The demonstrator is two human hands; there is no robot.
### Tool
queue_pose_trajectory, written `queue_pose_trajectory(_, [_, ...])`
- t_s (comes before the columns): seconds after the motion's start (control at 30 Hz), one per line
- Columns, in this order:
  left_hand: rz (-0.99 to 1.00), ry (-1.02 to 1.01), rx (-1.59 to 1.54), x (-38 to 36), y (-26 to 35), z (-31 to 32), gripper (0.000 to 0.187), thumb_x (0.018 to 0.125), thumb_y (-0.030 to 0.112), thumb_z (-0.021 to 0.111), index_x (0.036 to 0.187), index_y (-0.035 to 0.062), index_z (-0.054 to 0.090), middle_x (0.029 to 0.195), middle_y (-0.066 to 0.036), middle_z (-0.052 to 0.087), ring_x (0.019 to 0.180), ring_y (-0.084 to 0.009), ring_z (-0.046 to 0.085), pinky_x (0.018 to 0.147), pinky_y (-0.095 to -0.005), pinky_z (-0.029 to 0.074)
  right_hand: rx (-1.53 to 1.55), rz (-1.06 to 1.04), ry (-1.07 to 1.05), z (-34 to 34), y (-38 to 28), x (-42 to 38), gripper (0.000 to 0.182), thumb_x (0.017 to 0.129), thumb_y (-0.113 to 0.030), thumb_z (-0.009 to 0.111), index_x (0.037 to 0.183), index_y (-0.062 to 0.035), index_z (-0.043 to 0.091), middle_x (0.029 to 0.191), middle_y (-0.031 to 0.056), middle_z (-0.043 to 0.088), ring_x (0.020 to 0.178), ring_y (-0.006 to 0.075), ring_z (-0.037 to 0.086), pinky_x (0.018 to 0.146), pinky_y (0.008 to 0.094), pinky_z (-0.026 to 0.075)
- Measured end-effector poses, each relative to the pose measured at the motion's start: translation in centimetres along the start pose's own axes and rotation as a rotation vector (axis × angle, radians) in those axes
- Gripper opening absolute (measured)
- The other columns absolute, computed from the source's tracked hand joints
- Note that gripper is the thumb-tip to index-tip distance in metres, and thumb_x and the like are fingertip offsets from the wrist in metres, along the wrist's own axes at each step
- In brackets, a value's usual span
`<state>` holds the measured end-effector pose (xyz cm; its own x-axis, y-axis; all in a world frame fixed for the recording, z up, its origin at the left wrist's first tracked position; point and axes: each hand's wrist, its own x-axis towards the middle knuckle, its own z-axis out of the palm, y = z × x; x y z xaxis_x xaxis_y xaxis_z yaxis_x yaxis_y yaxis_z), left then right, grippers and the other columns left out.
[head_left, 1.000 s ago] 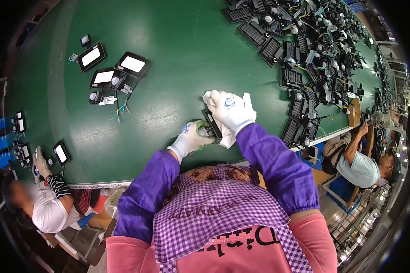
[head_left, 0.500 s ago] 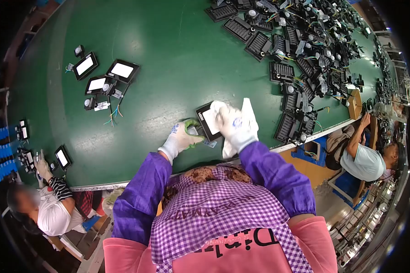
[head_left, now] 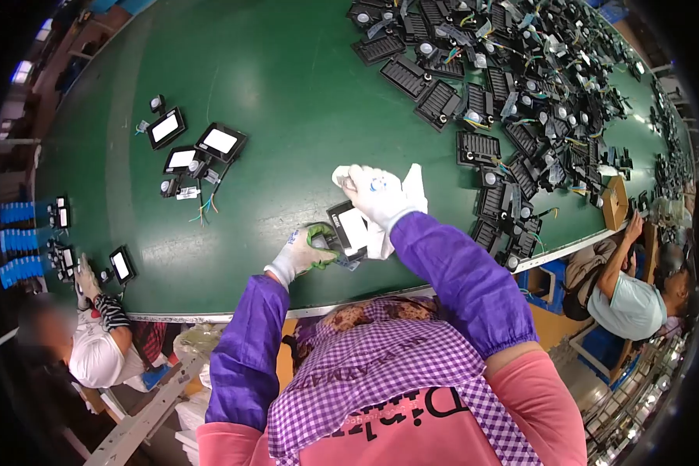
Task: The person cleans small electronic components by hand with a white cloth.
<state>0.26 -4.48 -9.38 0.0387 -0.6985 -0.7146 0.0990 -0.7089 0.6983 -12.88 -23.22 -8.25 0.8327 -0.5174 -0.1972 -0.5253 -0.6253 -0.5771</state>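
A small black-framed floodlight with a white panel lies in front of me, tilted on the table. My left hand, in a white glove with green on the palm side, has its fingers closed around the sensor end at the lamp's left edge. My right hand, also gloved, is closed on a white cloth. It is over the lamp's upper edge, and the cloth hangs down past the right side of the panel. Part of the panel is hidden by cloth.
Several floodlights with sensors and loose wires lie face up at left. A large heap of black floodlights covers the right side, near a cardboard box. Co-workers sit at left and right. Blue stacked pieces stand far left.
My right hand has moved up and left with the cloth, from the lamp's panel to beyond its upper edge. My left hand stays at the lamp. The whole view has shifted slightly.
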Motion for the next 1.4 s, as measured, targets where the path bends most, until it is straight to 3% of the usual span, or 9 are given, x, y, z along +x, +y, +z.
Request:
queue_pose_trajectory(0.27, [0.069,-0.001,0.018,0.2,-0.1,0.2,0.045,0.076,0.005,0.081,0.115,-0.0007,0.059,0.084,-0.006,0.066,0.064,-0.0123,0.061,0.054,-0.0274,0.052,-0.242,-0.13,-0.009,3.1,-0.8,-14.4,0.027,0.09,-0.032,0.057,0.102,-0.0097,0.065,0.091,0.0126,0.068,0.081,0.0327,0.067,0.078,0.0459,0.052])
queue_pose_trajectory(0.37, [0.025,-0.041,-0.004,0.4,0.4,-1.6,0.048,0.077,0.006,0.082,0.118,0.0006,0.058,0.084,-0.006,0.066,0.064,-0.0123,0.062,0.053,-0.0269,0.052,-0.223,0.391,-0.229,2.8,0.1,-14.0,0.027,0.094,-0.031,0.054,0.098,-0.0061,0.064,0.087,0.0189,0.068,0.083,0.0365,0.067,0.085,0.0435,0.051])
queue_pose_trajectory(0.53, [0.026,0.021,0.046,-2.4,1.7,-10.3,0.051,0.074,0.01,0.083,0.119,0.0005,0.06,0.084,-0.004,0.065,0.061,-0.0082,0.057,0.05,-0.0247,0.045,-0.045,0.636,0.346,1.8,-0.5,-15.7,0.031,0.096,-0.036,0.055,0.089,-0.0055,0.059,0.087,0.018,0.067,0.084,0.0384,0.063,0.096,0.0492,0.037])
queue_pose_trajectory(0.63, [0.175,0.316,0.266,-2.1,-1.2,-17.6,0.063,0.069,0.012,0.085,0.125,0.0018,0.058,0.096,-0.009,0.068,0.072,-0.0147,0.062,0.053,-0.0269,0.049,-0.098,0.604,0.344,2.2,-2.0,-16.7,0.032,0.095,-0.038,0.054,0.087,-0.0075,0.061,0.087,0.0165,0.068,0.087,0.0361,0.063,0.104,0.0513,0.027])
queue_pose_trajectory(0.73, [-0.02,0.895,1.013,-7.4,5.1,-15.9,0.07,0.066,0.019,0.085,0.13,0.0155,0.058,0.116,-0.017,0.061,0.106,-0.0321,0.059,0.091,-0.0431,0.049,-0.232,0.65,0.335,2.2,-3.3,-17.1,0.034,0.095,-0.04,0.052,0.09,-0.0081,0.062,0.09,0.0136,0.07,0.091,0.0342,0.063,0.111,0.0501,0.022])
queue_pose_trajectory(0.8, [0.332,1.217,1.074,-6.9,6.2,-13.9,0.07,0.066,0.025,0.084,0.129,0.0125,0.057,0.121,-0.019,0.058,0.116,-0.0366,0.051,0.101,-0.0459,0.042,-0.176,0.696,0.306,1.8,-2.8,-16.7,0.033,0.096,-0.04,0.051,0.09,-0.0089,0.061,0.09,0.0128,0.07,0.09,0.0344,0.063,0.111,0.0528,0.022])
queue_pose_trajectory(0.9, [0.815,0.956,0.801,-3.5,9.5,-9.0,0.06,0.075,0.023,0.077,0.129,0.0088,0.056,0.126,-0.022,0.055,0.119,-0.0386,0.05,0.103,-0.0472,0.041,-0.081,0.702,0.336,1.3,-0.1,-15.3,0.034,0.096,-0.041,0.051,0.089,-0.0086,0.058,0.09,0.0135,0.069,0.09,0.0357,0.063,0.11,0.0588,0.021])
queue_pose_trajectory(1.07, [0.765,0.596,0.907,5.1,17.5,-1.6,0.046,0.082,0.029,0.069,0.123,0.0107,0.061,0.123,-0.016,0.058,0.116,-0.0357,0.054,0.099,-0.0427,0.044,-0.022,0.718,0.262,-1.2,3.8,-12.7,0.032,0.095,-0.037,0.053,0.094,-0.0056,0.058,0.097,0.0202,0.065,0.093,0.0415,0.063,0.08,0.0471,0.051])
queue_pose_trajectory(1.4, [0.673,0.56,0.908,24.7,32.7,4.0,0.05,0.086,0.037,0.066,0.125,0.0075,0.057,0.122,-0.021,0.062,0.115,-0.0363,0.058,0.098,-0.0436,0.046,-0.127,0.46,0.38,1.1,6.5,-13.3,0.032,0.09,-0.036,0.061,0.099,-0.0058,0.062,0.085,0.0127,0.064,0.079,0.0314,0.065,0.07,0.0447,0.053])
